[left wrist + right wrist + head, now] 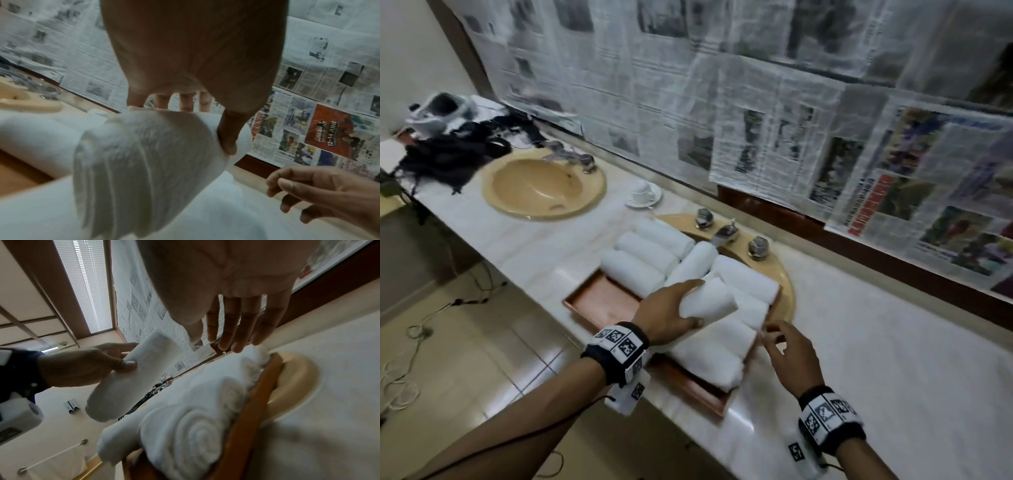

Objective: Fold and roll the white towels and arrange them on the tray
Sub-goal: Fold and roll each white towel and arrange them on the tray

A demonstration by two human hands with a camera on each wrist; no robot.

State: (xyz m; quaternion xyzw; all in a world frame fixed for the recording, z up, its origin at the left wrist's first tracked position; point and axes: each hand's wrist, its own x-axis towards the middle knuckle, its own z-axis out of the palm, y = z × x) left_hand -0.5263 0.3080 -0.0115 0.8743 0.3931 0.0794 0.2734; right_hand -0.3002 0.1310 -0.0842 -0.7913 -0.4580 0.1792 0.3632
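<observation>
A copper tray sits on the marble counter, over a beige sink. Several rolled white towels lie on it in rows, and more rolls lie at its near right end. My left hand grips a rolled towel just above those rolls, thumb on the near side and fingers over the top. The left wrist view shows this roll end-on under my thumb. My right hand hovers by the tray's right edge and holds nothing. Its straight fingers point at the end of a roll.
A second beige sink lies to the left, with a cup and saucer beside it. Black cables and gear fill the far left. Chrome taps stand behind the tray. Newspaper covers the wall. Bare marble stretches to the right.
</observation>
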